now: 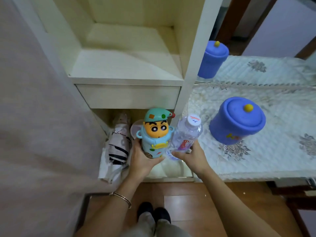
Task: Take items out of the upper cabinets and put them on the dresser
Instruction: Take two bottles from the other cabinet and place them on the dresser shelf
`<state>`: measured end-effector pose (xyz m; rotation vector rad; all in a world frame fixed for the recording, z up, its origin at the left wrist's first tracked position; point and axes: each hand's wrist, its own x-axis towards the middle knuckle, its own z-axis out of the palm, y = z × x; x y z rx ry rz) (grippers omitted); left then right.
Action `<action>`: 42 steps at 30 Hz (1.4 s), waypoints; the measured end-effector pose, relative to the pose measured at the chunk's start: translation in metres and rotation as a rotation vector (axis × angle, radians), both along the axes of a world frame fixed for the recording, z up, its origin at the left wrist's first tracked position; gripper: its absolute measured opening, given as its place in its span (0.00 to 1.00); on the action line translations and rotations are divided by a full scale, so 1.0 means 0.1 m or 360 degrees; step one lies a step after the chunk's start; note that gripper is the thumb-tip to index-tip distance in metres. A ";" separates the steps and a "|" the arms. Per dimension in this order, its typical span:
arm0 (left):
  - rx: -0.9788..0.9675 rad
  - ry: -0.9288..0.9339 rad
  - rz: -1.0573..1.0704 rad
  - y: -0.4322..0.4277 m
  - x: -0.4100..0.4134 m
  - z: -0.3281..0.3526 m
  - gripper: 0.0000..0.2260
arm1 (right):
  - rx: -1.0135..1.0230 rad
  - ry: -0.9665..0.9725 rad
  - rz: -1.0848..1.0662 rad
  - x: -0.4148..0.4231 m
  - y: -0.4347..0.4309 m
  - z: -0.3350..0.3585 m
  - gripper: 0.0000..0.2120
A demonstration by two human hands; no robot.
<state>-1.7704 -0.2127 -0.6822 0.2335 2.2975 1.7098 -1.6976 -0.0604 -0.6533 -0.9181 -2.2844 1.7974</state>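
Note:
My left hand (143, 159) grips the base of a light-blue cartoon-figure bottle (154, 134) with a green cap and yellow face, held upright. My right hand (191, 157) holds a clear plastic water bottle (185, 134) with a white cap, tilted slightly right. Both are held above the low open shelf, just left of the dresser top (256, 159), which is covered with a pale floral cloth. A blue lidded pot (236, 120) with a yellow knob stands on the dresser.
A folded black-and-white umbrella (118, 144) lies in the low shelf at the left. A mirror behind the dresser reflects the blue pot (212, 59). A cream cabinet shelf and drawer front (128, 96) are above. A white post (193, 72) divides cabinet from dresser.

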 end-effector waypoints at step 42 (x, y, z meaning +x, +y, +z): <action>-0.0044 -0.0131 -0.0297 -0.23 -0.16 0.09 0.34 | -0.0055 0.0056 0.0160 0.13 0.04 0.16 0.27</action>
